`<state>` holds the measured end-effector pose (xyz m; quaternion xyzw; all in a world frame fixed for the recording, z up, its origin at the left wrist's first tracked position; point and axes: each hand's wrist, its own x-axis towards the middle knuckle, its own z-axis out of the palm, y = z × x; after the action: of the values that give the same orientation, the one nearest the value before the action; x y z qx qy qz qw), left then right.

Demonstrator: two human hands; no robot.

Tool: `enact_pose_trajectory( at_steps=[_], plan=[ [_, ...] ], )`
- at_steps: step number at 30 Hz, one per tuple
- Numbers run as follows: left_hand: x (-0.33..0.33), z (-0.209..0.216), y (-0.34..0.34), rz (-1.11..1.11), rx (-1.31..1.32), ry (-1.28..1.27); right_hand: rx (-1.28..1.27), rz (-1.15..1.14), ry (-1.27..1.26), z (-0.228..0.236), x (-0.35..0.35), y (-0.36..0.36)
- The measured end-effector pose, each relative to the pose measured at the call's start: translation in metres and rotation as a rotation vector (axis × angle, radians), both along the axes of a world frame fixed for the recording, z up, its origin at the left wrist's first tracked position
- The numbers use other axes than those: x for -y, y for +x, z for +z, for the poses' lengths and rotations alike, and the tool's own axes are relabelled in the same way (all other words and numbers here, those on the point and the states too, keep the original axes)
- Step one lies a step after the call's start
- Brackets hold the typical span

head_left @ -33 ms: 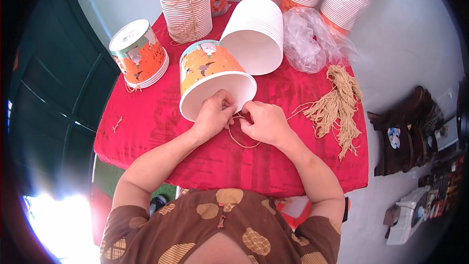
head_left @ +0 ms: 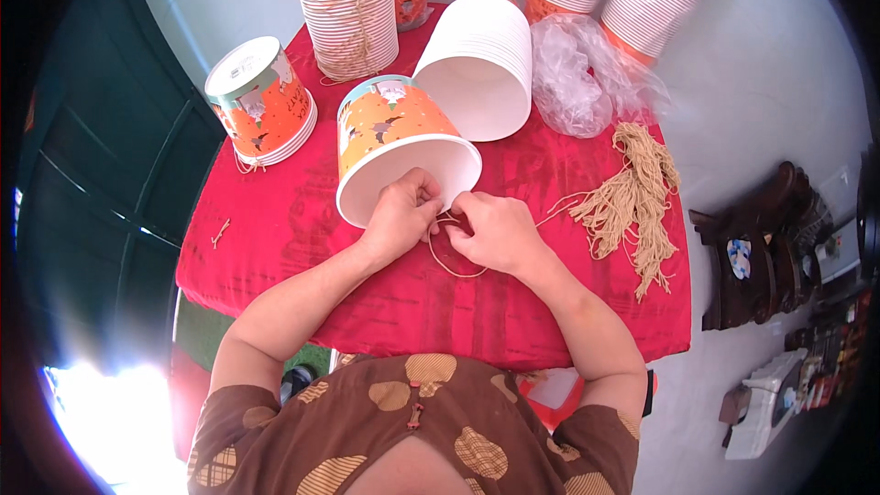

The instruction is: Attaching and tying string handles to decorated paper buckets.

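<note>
An orange printed paper tub [head_left: 385, 124] lies tipped on its side, its white mouth facing me. My left hand [head_left: 403, 213] is closed at the near part of its rim, fingertips curled partly inside the mouth. My right hand [head_left: 497, 231] pinches a thin tan twine [head_left: 445, 268] right beside the rim. This twine hangs in a loop below both hands against the red cloth. The fingertips of the two hands almost meet, and where the twine meets the tub is partly hidden by them.
Red cloth covers the table [head_left: 513, 316]. A twine bundle [head_left: 632, 197] lies to the right. Nested white tubs [head_left: 481, 46] lie behind, beside a crumpled plastic bag [head_left: 573, 78]. At left stands an upside-down tub stack [head_left: 261, 105]; a taller twine-tied stack [head_left: 344, 18] rises farther back.
</note>
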<state>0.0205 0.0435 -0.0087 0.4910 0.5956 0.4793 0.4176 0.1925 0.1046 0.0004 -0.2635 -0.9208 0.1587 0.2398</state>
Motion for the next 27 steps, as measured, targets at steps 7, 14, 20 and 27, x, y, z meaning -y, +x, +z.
enact_pose_trajectory(
  at_steps=[7,14,20,27],
  plan=[
    [-0.001,-0.004,-0.002,0.006,-0.038,0.019,-0.172,-0.023,0.046,-0.004,0.007,-0.007],
    [-0.001,-0.004,0.000,0.010,-0.071,0.019,-0.356,-0.003,-0.100,-0.015,0.005,-0.012],
    [-0.001,-0.007,0.001,-0.010,-0.109,0.092,-0.354,0.013,-0.094,-0.020,0.001,-0.013],
    [0.001,-0.006,0.002,-0.017,-0.121,0.120,-0.275,-0.011,0.002,-0.024,-0.001,-0.013]
  ],
)
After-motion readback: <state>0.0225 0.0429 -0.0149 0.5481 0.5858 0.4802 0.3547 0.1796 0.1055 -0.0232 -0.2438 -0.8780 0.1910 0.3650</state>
